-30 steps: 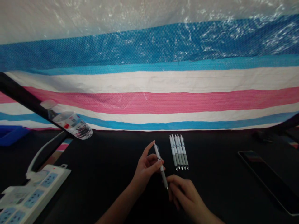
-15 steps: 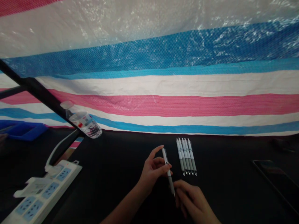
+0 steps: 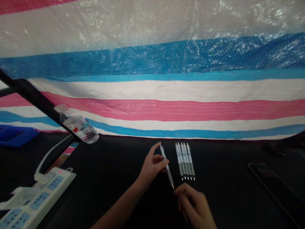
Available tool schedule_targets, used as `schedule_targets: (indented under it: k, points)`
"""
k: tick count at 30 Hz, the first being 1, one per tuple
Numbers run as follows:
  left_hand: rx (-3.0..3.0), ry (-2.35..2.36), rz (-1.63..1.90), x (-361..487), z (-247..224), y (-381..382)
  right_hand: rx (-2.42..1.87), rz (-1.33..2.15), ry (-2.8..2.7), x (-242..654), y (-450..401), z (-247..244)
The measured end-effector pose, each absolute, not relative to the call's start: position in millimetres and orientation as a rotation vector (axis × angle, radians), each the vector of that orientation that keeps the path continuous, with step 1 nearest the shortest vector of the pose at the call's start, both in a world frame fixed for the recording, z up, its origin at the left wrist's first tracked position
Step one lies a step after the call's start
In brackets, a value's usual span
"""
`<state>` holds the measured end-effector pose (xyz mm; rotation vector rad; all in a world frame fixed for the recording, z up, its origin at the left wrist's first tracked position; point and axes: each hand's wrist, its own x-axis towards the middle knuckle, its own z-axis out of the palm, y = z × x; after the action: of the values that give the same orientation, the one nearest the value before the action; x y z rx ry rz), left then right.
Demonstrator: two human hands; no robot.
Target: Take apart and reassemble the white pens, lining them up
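A white retractable pen with a grey grip (image 3: 168, 170) slants across my left hand (image 3: 152, 165). My left thumb and fingers are closed around its white barrel, and the index fingertip rests on the push button at the top. Its silver tip points down toward my right hand (image 3: 194, 203), whose fingers are curled, thumb and index pressed together just beside that tip. Whether anything small is between those right fingertips is hidden. Several matching pens (image 3: 185, 161) lie side by side in a row on the black table (image 3: 114, 165), tips toward me, right of the held pen.
A dark phone-like slab (image 3: 274, 187) lies at the right. On the left are a white power strip (image 3: 45, 194) with a plugged cable, a tilted clear water bottle (image 3: 82, 128) and a blue tray (image 3: 16, 135). A striped plastic sheet (image 3: 166, 109) hangs behind the table.
My right fingers have moved off the pen's grip end to just past its tip. The view has shifted a little, sliding the table items leftward. My left hand keeps its hold.
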<state>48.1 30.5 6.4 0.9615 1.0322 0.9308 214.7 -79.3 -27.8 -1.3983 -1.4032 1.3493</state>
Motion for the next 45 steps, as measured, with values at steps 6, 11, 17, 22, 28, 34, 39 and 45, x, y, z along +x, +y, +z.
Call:
schedule_targets:
  k: [6,11,17,22,28,34,39,45]
  points:
    - [1.466,1.080,0.939,61,-10,62,-1.383,1.072,-1.466,226,-81,-24]
    - [1.547,1.115,0.975,65,-18,73,-1.360,0.816,-1.747,228,-70,-10]
    - [1.584,1.114,0.897,52,-7,43,-1.293,0.197,-2.290,237,-54,-5]
    - [1.489,1.135,0.738,46,-2,12,-1.235,-0.264,-2.432,240,-49,-26]
    - [1.538,1.141,0.693,52,-4,11,-1.200,-0.355,-2.431,239,-45,-31]
    - [1.557,1.163,0.642,53,0,17,-1.121,-0.291,-2.465,239,-42,-16]
    - [1.455,1.164,0.654,49,5,11,-0.990,-0.298,-2.327,246,-46,8]
    - [1.071,1.099,0.754,44,1,2,-1.066,-0.128,-1.771,251,-59,11]
